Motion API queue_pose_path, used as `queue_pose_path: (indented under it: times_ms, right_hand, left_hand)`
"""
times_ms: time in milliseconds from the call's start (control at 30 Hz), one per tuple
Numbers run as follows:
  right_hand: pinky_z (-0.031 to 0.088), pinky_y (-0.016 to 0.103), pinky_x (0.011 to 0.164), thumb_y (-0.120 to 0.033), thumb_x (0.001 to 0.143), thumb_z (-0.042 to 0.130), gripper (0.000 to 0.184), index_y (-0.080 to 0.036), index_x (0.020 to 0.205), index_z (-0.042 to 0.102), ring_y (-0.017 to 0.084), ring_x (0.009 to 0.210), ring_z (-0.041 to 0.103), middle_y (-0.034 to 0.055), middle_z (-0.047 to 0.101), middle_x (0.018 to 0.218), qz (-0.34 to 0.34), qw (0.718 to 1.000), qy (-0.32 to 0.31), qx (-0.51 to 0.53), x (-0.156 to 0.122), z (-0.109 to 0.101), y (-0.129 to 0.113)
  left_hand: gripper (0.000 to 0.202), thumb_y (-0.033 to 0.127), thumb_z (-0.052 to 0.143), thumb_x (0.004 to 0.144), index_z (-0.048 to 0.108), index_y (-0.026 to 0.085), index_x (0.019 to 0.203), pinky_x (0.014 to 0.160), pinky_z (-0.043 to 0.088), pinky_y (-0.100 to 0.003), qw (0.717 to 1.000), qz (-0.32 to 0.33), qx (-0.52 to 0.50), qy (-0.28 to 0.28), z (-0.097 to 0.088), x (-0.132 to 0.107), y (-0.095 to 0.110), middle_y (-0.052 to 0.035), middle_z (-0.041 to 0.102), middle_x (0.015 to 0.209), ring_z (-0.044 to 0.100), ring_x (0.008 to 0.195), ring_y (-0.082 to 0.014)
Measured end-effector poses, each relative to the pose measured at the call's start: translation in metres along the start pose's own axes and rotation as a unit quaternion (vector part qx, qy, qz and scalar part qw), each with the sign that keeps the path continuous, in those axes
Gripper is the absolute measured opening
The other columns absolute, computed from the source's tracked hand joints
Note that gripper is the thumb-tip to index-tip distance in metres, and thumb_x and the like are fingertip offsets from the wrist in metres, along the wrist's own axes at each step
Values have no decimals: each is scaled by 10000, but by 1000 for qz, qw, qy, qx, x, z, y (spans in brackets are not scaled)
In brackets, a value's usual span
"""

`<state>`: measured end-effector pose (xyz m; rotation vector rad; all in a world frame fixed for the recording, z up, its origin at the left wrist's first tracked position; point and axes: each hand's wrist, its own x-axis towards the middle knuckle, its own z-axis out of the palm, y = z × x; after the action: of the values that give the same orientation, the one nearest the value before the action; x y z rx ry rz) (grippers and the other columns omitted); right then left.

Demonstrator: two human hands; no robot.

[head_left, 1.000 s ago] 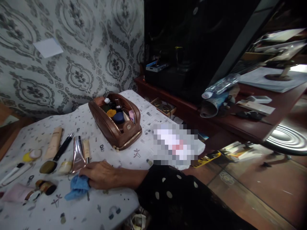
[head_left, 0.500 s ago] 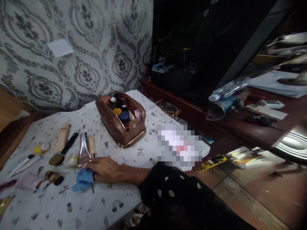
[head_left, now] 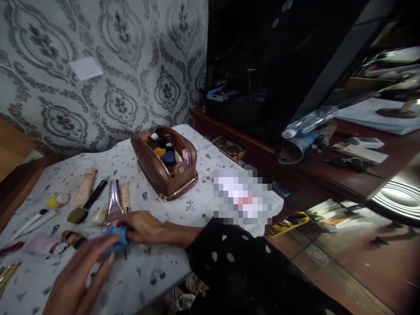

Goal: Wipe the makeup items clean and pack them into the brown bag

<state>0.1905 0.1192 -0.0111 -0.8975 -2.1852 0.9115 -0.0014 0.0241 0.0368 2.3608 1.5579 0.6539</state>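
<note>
A crumpled blue fabric cloth is bunched on or just above the white, patterned bench.
Its right end is pinched in the narrowed fingers of the right hand; its left, near side is overlapped by the left hand, whose grip cannot be told. No clear long axis is shown.

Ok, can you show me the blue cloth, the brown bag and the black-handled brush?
Blue cloth [head_left: 122, 233]: head view, on its upper folds between the hands.
Brown bag [head_left: 151, 173]: head view, on its long outer side.
Black-handled brush [head_left: 95, 194]: head view, on its handle.
</note>
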Motion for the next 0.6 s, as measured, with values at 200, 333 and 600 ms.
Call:
queue_pose_path:
  times_ms: [200,333,600]
  right_hand:
    - [468,216,623,-47,654,590,300,-174,912,675,110,636,568,-52,613,717,115,901,34,417,15,9,14]
    - [396,188,506,-107,593,661,182,-170,762,637,71,494,490,-72,585,592,144,809,29,569,17,3,17]
    - [407,200,525,-278,584,783,328,-162,856,641,133,633,657,21,705,714,154,742,40,651,14,-15,10]
  left_hand:
    - [536,511,435,938,452,264,1413,1058,449,-531,992,65,92,64,34,50,-20,-123,480,1422,517,1277,-329]
    - [431,455,422,963,538,244,1320,970,516,-411,988,101,86,76,46,63,-24,-101,569,1267,597,1144,-269]
    - [317,404,406,972,631,198,1059,832,514,-338,980,105,51,160,26,95,-27,-71,658,955,647,899,-229]
